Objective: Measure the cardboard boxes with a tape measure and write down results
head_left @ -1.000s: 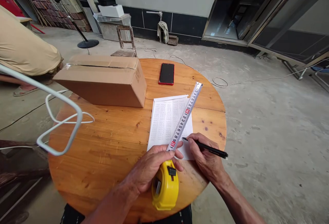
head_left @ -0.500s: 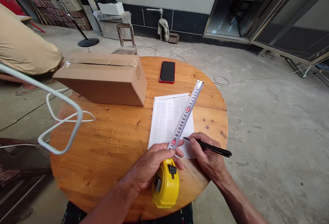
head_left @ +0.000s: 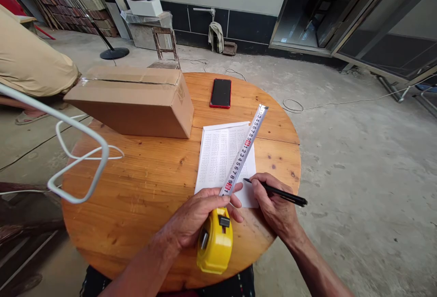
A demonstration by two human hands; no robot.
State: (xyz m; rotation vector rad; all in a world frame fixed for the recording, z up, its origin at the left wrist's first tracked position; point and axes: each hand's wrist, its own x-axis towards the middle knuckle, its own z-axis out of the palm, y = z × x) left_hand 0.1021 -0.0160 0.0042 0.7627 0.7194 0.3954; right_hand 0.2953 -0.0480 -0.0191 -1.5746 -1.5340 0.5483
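My left hand grips a yellow tape measure, thumb on the blade near its mouth and other fingers underneath. The silver blade is drawn out past the red 20 mark and slants up to the right over a sheet of paper. Rows of handwritten figures cover much of the paper. A black pen is pinched in my right hand, which rests at the paper's lower right edge. Its tip points left, close to the sheet; whether it touches I cannot tell.
A closed cardboard box stands on the left of the round wooden table. Beyond the paper lies a phone in a red case. A white bent tube juts in at left. Another person's clothed leg shows at far left.
The whole view has shifted slightly, moving everything a little to the left. The tape measure's body has tilted slightly in my left hand. Both hands keep their hold.
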